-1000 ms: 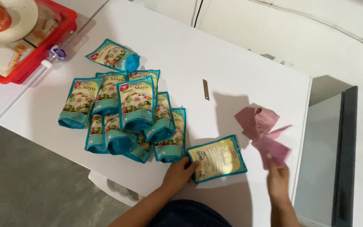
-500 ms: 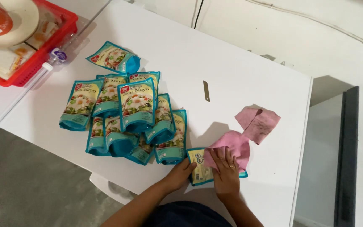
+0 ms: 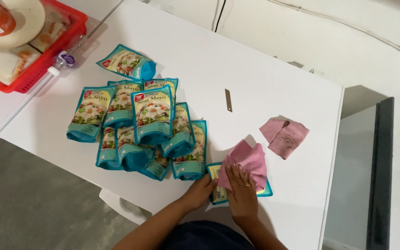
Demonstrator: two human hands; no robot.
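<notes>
While the right hand (image 3: 242, 193) pressed a pink cloth (image 3: 247, 162) flat-palmed onto a teal sauce pouch (image 3: 219, 194), the left hand (image 3: 201, 190) steadied that pouch at its left edge, fingers laid on it rather than closed round it. The pouch lay face down at the near edge of the white table (image 3: 265, 69), just right of the pile of matching teal pouches (image 3: 140, 127). Wiping it well would have called for even pressure, strokes running off the pouch's edges, and a firm hold by the left hand so that the slick packet did not slide. A second pink cloth (image 3: 284, 135) lay apart, beyond and to the right of the pouch; a small flat strip (image 3: 228, 100) lay farther back. A red basket (image 3: 38, 65) stood far left of the pile, cut off by the frame. Most of the pouch was hidden under cloth and hand; what the strip was, and whether the pouch was soiled, could not be made out.
</notes>
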